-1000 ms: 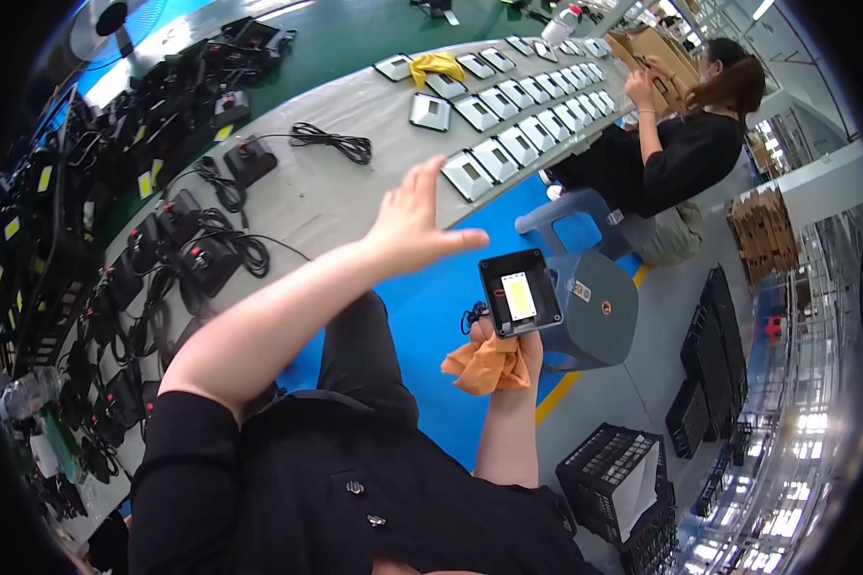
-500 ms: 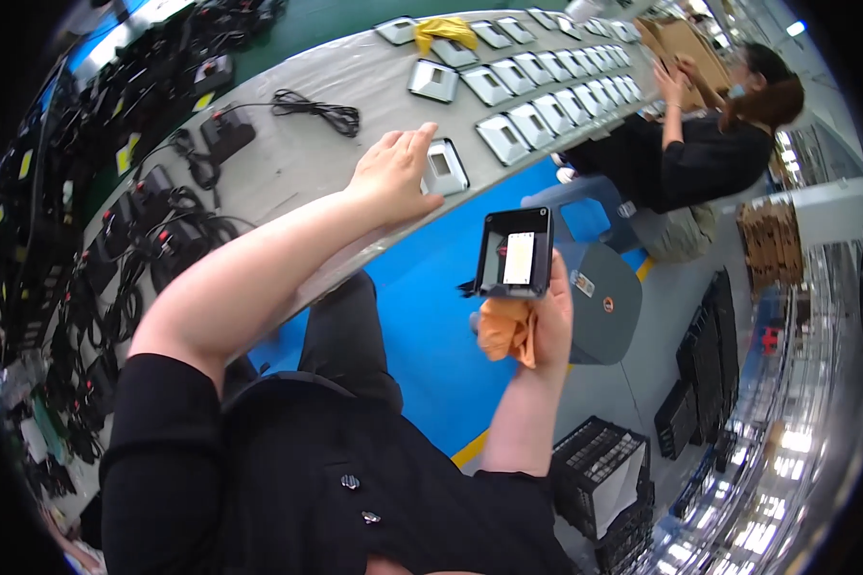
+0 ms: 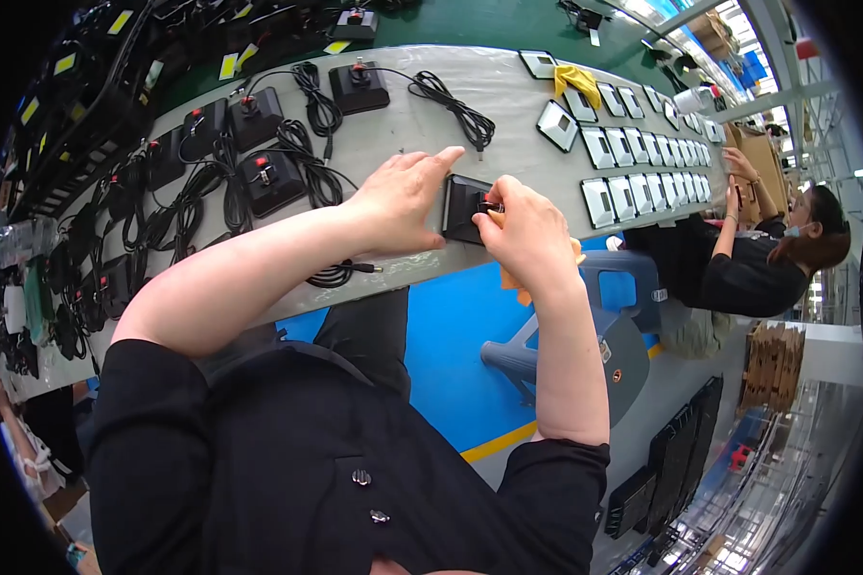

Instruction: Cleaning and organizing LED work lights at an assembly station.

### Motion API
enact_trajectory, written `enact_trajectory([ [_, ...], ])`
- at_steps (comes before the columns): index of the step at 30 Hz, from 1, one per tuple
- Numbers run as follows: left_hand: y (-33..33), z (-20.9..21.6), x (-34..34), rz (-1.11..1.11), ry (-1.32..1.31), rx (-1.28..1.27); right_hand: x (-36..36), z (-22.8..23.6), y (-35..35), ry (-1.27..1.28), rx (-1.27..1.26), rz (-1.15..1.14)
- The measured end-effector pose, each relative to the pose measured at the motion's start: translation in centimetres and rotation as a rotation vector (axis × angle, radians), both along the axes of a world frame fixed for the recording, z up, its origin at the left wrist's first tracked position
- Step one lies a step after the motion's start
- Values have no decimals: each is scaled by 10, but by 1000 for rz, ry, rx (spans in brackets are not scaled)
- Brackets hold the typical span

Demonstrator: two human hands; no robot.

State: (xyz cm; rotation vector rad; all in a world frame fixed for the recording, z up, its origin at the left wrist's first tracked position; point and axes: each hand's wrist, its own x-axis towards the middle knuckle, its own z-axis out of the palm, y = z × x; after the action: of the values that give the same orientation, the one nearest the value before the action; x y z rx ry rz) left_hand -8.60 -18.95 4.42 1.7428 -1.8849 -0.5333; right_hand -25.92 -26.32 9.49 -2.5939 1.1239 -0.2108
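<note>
A black square housing (image 3: pixel 462 206) is at the table's front edge, its outer side facing up. My right hand (image 3: pixel 532 235) is closed at the fitting on top of the housing. Part of an orange cloth (image 3: pixel 512 285) shows under that hand. Just left of the housing is my left hand (image 3: pixel 401 199), open with its fingers stretched out. Whether its fingertips touch the housing I cannot tell. No white-framed panel shows at this spot; anything under the housing is hidden.
Black boxes with red-topped fittings (image 3: pixel 273 180) and coiled cables (image 3: pixel 455 107) cover the table's left. Several white-framed panels (image 3: pixel 599 203) stand in rows at right, near a yellow cloth (image 3: pixel 578 81). A person (image 3: pixel 753 259) sits at the far right beside a grey stool (image 3: pixel 616 287).
My right hand has brought the housing from above the floor to the table and turned it outer side up. The panel beside my left hand is now out of sight. The view has shifted left.
</note>
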Motion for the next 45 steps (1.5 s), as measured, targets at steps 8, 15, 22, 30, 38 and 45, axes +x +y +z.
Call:
enact_trajectory([
  [8,-2,-6,-4,6,-32,-50,10,-4,2,117,-71,-7],
  [15,-9,-2,-5,-11,13,8,10,-4,2,139,-101,-28],
  [22,-11,-13,-6,21,-83,-138,15,-4,2,144,-44,-70],
  [30,-24,15,-18,-37,-375,-71,-14,-19,-2,31,-9,-81],
  [38,-37,19,-17,-63,-563,49,8,-16,-13,-80,244,-165],
  [45,-11,40,48,77,-688,162,89,-23,0,-54,80,93],
])
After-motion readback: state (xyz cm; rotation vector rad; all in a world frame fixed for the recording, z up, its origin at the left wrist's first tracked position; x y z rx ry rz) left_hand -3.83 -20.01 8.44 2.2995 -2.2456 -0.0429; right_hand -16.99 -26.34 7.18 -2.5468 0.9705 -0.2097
